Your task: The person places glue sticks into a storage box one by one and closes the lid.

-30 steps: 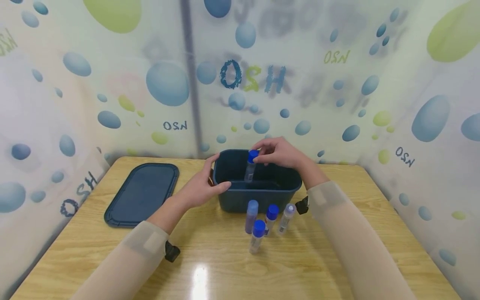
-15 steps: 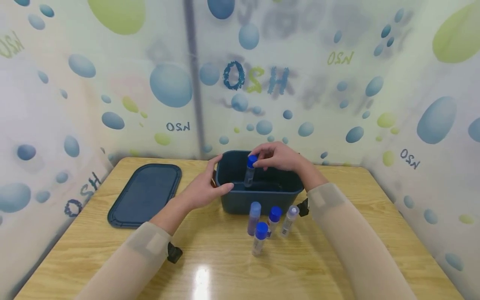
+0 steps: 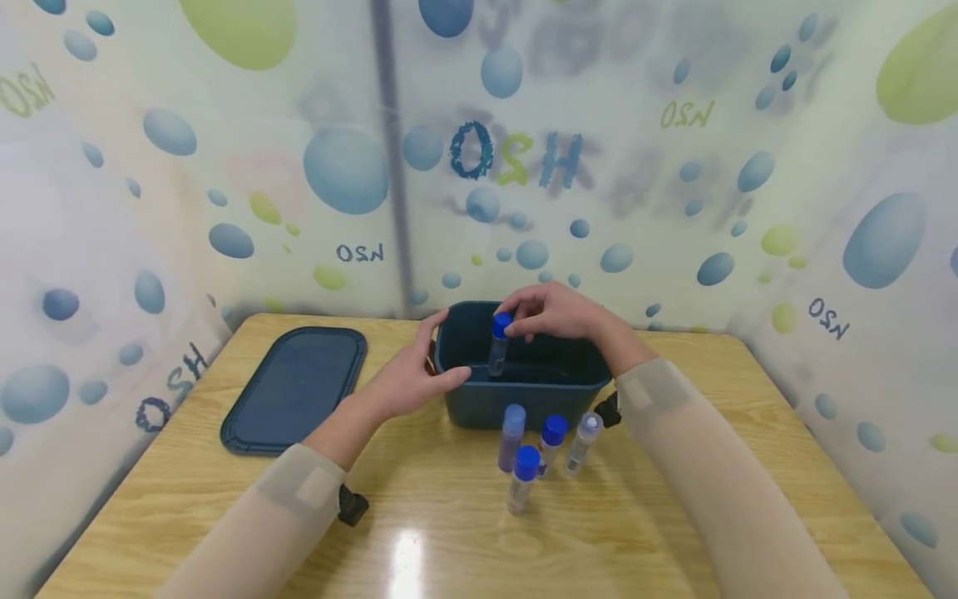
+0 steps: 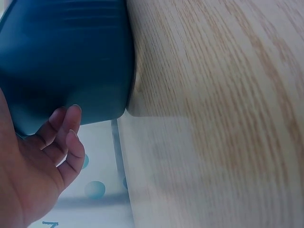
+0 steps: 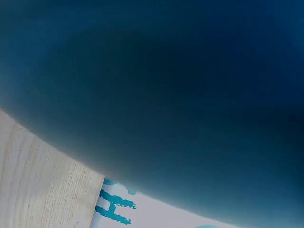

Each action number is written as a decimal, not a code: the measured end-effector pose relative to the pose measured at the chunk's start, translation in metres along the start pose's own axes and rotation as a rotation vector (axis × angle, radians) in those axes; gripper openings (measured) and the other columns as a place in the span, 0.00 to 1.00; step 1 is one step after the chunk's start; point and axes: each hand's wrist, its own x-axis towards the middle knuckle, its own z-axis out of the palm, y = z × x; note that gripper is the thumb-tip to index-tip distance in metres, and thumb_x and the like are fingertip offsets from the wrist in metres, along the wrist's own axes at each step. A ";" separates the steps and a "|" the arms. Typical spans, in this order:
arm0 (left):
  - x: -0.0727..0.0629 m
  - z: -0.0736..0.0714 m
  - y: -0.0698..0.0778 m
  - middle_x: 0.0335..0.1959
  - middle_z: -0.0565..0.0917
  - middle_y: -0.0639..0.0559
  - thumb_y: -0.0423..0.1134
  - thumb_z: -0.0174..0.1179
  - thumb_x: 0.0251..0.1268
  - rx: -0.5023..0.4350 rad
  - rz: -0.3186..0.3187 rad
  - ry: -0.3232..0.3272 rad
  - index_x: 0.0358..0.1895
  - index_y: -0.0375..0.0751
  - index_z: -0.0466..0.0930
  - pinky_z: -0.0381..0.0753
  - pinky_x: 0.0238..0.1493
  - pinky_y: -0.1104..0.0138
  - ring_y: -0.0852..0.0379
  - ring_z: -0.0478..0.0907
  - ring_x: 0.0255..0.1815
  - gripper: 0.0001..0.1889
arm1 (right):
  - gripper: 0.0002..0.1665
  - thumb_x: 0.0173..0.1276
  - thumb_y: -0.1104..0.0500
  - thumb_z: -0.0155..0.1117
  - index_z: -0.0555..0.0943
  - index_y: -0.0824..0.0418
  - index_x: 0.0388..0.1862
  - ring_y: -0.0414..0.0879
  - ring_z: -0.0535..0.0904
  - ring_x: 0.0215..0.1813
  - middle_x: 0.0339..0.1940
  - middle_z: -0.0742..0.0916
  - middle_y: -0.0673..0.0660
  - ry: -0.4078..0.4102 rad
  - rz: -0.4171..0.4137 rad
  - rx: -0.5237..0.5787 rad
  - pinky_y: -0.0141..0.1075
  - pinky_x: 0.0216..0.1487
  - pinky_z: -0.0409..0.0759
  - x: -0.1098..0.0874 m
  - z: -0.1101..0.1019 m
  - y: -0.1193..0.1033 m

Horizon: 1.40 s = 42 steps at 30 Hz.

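Note:
My right hand [image 3: 557, 312] pinches the blue cap of a clear glue stick [image 3: 497, 353], which hangs upright inside a dark blue plastic bin [image 3: 516, 403]. At the bin's left end, my left hand [image 3: 412, 374] grips it with the thumb over the front rim and the fingers along the side. The left wrist view shows curled fingers [image 4: 69, 137] against the bin's outer wall. In front of the bin stand several more glue sticks: a purplish one [image 3: 512, 441], two blue-capped ones [image 3: 521, 482] and a pale-topped one [image 3: 584, 445]. The bin wall fills most of the right wrist view, hiding the right hand.
A flat dark blue lid [image 3: 295, 391] lies on the wooden table [image 3: 449, 532], left of the bin. Patterned curtain-like walls [image 3: 636, 200] rise behind the table and at both sides, close to its edges.
The right hand has lowered the glue stick slightly deeper into the bin and hardly moves over the last half second. My left hand keeps its hold, while the head view shifts a little.

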 end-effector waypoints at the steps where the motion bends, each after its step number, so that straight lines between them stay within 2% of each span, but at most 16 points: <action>1: 0.000 0.000 0.000 0.46 0.84 0.44 0.66 0.65 0.76 0.001 0.003 -0.002 0.92 0.60 0.36 0.84 0.52 0.55 0.50 0.82 0.45 0.55 | 0.21 0.78 0.50 0.74 0.87 0.53 0.67 0.51 0.90 0.40 0.41 0.94 0.55 -0.002 0.000 0.000 0.47 0.56 0.85 0.000 0.000 0.001; 7: 0.002 0.003 0.000 0.49 0.85 0.44 0.66 0.65 0.76 -0.001 0.004 -0.011 0.92 0.62 0.37 0.84 0.54 0.54 0.50 0.83 0.46 0.55 | 0.21 0.79 0.53 0.73 0.87 0.55 0.67 0.52 0.90 0.39 0.41 0.94 0.56 -0.011 -0.019 0.024 0.44 0.55 0.86 0.002 0.006 0.008; 14: 0.004 0.002 0.000 0.48 0.85 0.44 0.66 0.65 0.76 -0.002 0.005 -0.003 0.92 0.61 0.36 0.84 0.51 0.56 0.50 0.83 0.45 0.55 | 0.22 0.80 0.51 0.72 0.86 0.54 0.68 0.57 0.90 0.38 0.42 0.94 0.55 -0.022 -0.024 0.028 0.44 0.51 0.88 0.007 0.014 0.009; 18: 0.004 0.001 -0.001 0.48 0.85 0.44 0.66 0.65 0.76 0.004 0.003 0.006 0.92 0.60 0.36 0.84 0.51 0.56 0.50 0.83 0.46 0.55 | 0.22 0.80 0.52 0.72 0.85 0.55 0.69 0.60 0.90 0.38 0.44 0.94 0.59 -0.017 -0.018 0.038 0.44 0.51 0.88 0.009 0.015 0.009; 25: 0.002 -0.001 0.000 0.48 0.85 0.43 0.65 0.65 0.76 0.000 0.001 0.001 0.92 0.61 0.36 0.84 0.53 0.54 0.49 0.83 0.46 0.55 | 0.22 0.81 0.52 0.71 0.85 0.53 0.70 0.54 0.89 0.36 0.45 0.95 0.58 -0.014 -0.017 0.042 0.46 0.50 0.85 0.011 0.017 0.010; 32: 0.001 -0.001 0.001 0.49 0.85 0.43 0.65 0.65 0.77 0.002 0.000 0.001 0.92 0.60 0.36 0.84 0.54 0.54 0.49 0.83 0.47 0.55 | 0.22 0.82 0.53 0.69 0.85 0.55 0.70 0.58 0.89 0.37 0.46 0.95 0.57 -0.031 -0.024 0.073 0.52 0.48 0.86 0.013 0.019 0.011; 37: 0.000 0.000 0.001 0.50 0.85 0.42 0.64 0.65 0.77 -0.003 0.000 -0.002 0.92 0.60 0.36 0.84 0.56 0.53 0.48 0.82 0.48 0.55 | 0.22 0.83 0.52 0.69 0.85 0.55 0.71 0.52 0.87 0.34 0.46 0.94 0.60 -0.028 -0.031 0.044 0.49 0.46 0.88 0.016 0.022 0.014; 42: 0.000 0.001 0.000 0.51 0.85 0.42 0.65 0.64 0.77 0.002 -0.002 0.005 0.92 0.60 0.36 0.84 0.57 0.52 0.48 0.82 0.49 0.54 | 0.22 0.83 0.51 0.69 0.85 0.52 0.72 0.51 0.87 0.33 0.45 0.94 0.56 -0.006 -0.018 0.019 0.45 0.44 0.88 0.017 0.022 0.013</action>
